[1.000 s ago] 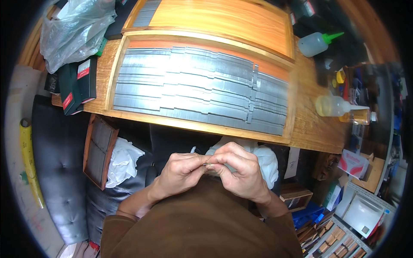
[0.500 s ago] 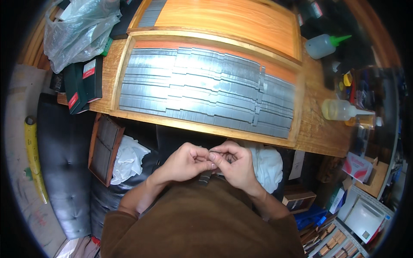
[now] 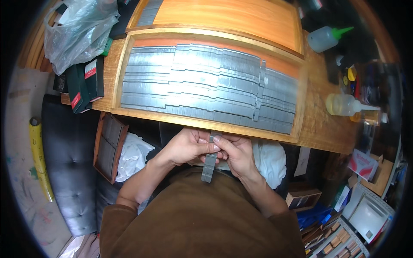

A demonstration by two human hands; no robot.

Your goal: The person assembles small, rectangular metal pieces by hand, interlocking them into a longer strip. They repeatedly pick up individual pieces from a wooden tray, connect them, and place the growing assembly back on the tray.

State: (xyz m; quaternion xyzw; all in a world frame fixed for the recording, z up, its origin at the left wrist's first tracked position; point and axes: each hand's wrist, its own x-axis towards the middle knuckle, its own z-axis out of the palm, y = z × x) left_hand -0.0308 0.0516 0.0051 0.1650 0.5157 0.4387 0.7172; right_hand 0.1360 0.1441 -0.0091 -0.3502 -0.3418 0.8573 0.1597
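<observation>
Close in front of my body, both hands hold a narrow stack of thin grey metal pieces [image 3: 209, 166], its near end hanging toward my brown shirt. My left hand [image 3: 189, 146] is closed around its left side, thumb pressed on top. From the other side my right hand [image 3: 237, 153] pinches it, with the thumb near the far end. Some fingertips are hidden beneath the stack. Just beyond my hands, a wooden tray [image 3: 172, 119] holds several columns of similar grey metal pieces [image 3: 193, 81].
A second wooden tray [image 3: 232, 19] lies behind. At left are a plastic bag [image 3: 81, 34], dark boxes [image 3: 94, 79] and a smaller tray [image 3: 100, 146] on a black seat. Squeeze bottles [image 3: 340, 104] stand at right. White cloth [image 3: 271, 165] lies beside my right arm.
My hands have moved slightly away from my body and opened out from a tight pinch. The metal stack, mostly hidden before, now shows between them. The view has shifted slightly.
</observation>
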